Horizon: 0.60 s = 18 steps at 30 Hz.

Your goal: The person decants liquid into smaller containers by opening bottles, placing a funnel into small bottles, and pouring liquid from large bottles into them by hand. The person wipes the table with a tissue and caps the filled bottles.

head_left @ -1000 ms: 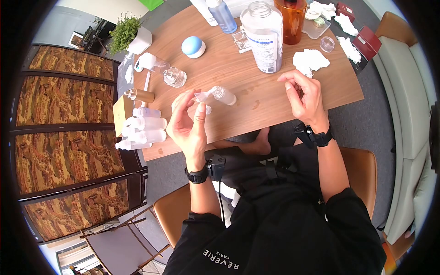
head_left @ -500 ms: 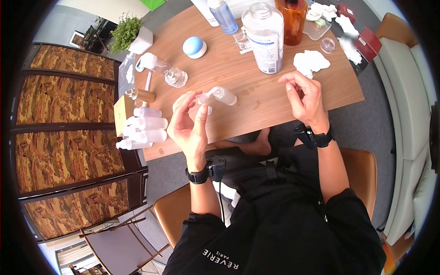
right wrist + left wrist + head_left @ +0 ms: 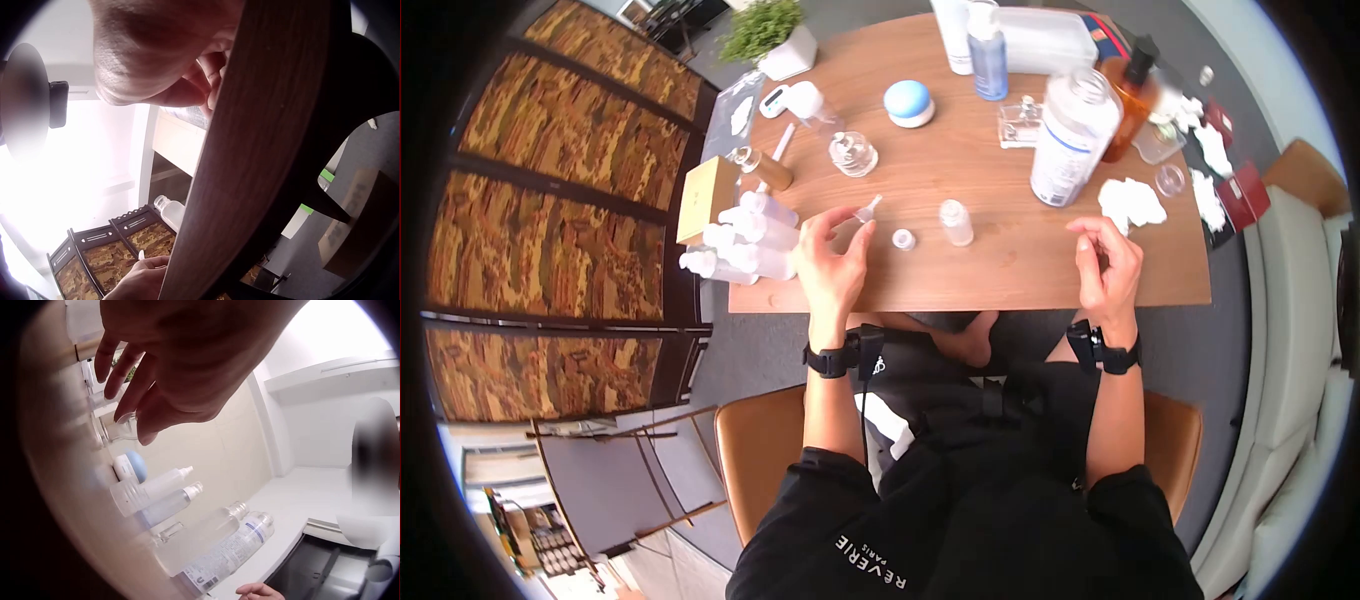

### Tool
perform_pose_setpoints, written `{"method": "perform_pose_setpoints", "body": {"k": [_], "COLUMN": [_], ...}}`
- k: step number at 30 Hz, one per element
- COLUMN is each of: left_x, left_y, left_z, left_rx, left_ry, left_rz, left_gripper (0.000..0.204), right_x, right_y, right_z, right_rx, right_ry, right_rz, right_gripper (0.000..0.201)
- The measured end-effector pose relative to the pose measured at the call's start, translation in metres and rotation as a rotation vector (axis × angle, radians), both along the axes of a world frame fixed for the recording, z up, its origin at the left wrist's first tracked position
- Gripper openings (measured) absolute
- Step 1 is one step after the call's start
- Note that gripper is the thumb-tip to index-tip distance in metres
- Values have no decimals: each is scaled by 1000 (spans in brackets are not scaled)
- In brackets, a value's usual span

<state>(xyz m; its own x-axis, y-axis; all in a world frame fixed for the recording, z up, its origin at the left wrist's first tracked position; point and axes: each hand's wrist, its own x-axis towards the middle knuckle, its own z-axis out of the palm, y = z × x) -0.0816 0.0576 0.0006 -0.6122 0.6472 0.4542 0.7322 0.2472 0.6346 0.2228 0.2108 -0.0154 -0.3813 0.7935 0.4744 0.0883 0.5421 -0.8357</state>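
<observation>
My left hand (image 3: 832, 270) pinches a small clear funnel (image 3: 866, 210) between thumb and fingers over the table's near left. Its narrow spout points away from the hand. To the right, a small clear bottle (image 3: 956, 222) stands uncapped, apart from the funnel. Between them sits a small whitish cap (image 3: 903, 240). My right hand (image 3: 1112, 272) rests near the table's front edge with fingers loosely curled, and nothing shows in it. Nearest to it are a crumpled white tissue (image 3: 1132, 204) and a large clear bottle with a printed label (image 3: 1072, 145).
Several frosted bottles (image 3: 765, 232) lie piled left of my left hand, by a yellow box (image 3: 708, 200) and a gold bottle (image 3: 764, 168). Behind stand a glass bottle (image 3: 854, 155), a blue-topped round jar (image 3: 909, 104), a blue bottle (image 3: 988, 60) and an amber pump bottle (image 3: 1130, 105).
My left hand has drawn the funnel leftward, away from the small bottle's mouth. The head view has turned and shifted. My right hand keeps its pose.
</observation>
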Motion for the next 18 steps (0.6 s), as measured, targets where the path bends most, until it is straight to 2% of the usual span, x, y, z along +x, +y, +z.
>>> {"method": "perform_pose_setpoints", "body": {"k": [3, 5, 14, 18], "left_x": [-2, 0, 2, 1], "left_y": [3, 4, 7, 3], "left_z": [-5, -8, -14, -16], "left_rx": [-1, -50, -47, -11], "left_ry": [27, -66, -65, 0], "left_rz": [42, 78, 89, 52], "left_gripper": [27, 29, 35, 54], "right_x": [-1, -1, -2, -1], "right_y": [1, 1, 1, 1], "right_z": [0, 2, 1, 0], "right_rx": [18, 34, 40, 48], "right_ry": [-13, -16, -68, -81], "right_rz": [8, 7, -12, -8], "right_gripper": [13, 13, 13, 13]}}
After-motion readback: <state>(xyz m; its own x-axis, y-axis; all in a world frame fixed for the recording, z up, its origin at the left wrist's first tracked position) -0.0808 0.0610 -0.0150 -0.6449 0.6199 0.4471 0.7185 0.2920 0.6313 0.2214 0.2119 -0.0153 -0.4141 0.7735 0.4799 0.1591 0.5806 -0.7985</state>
